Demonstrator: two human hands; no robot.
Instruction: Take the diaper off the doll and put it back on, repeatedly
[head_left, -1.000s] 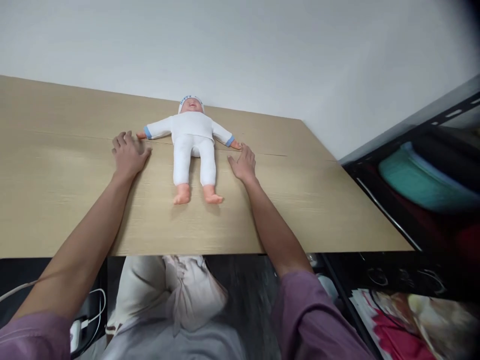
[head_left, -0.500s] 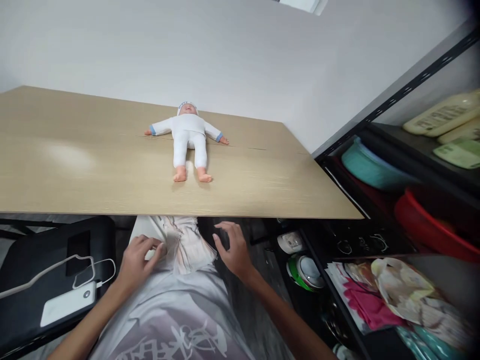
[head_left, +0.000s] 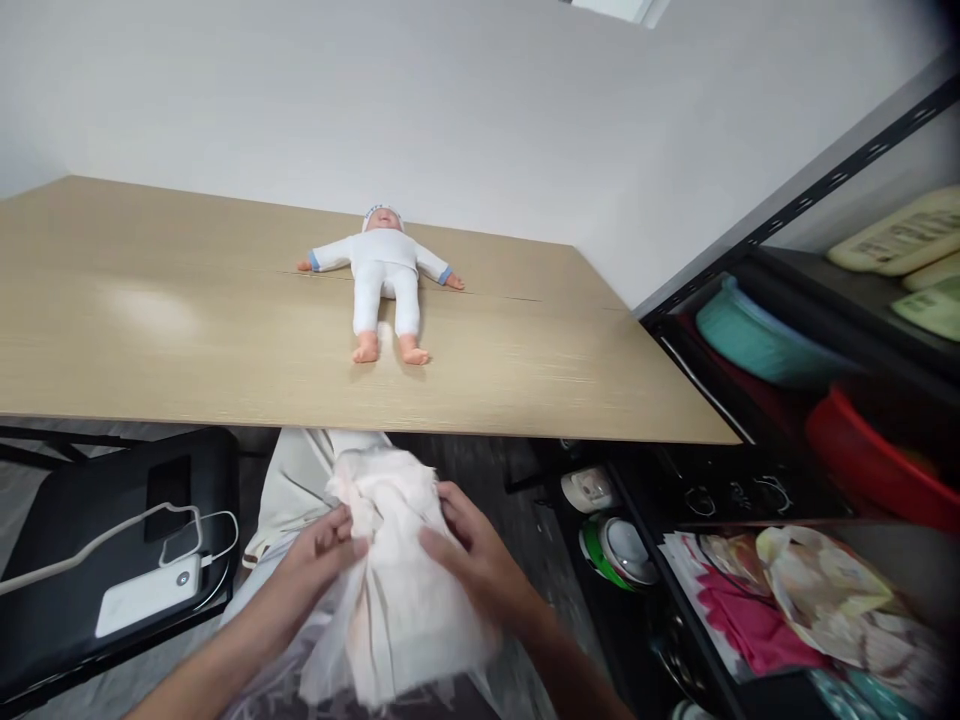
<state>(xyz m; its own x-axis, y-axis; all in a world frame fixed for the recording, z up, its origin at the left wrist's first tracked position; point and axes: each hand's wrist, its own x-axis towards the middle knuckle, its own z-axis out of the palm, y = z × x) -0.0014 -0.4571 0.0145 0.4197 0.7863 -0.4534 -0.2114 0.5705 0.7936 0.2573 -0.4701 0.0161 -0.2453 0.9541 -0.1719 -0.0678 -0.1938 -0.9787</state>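
Gathered pale pink cloth garment (head_left: 394, 590) over lap, left hand (head_left: 319, 560) and right hand (head_left: 469, 560) fingers pinching it; white-suited baby doll (head_left: 384, 280) on light wooden table (head_left: 187, 330), not yet dressed further.

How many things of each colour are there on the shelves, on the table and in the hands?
White: 2, the doll on the table and the cloth held by the left hand and right hand.
Teal: 1, a tub on the shelf.
Red: 1, a tub.
Total: 4
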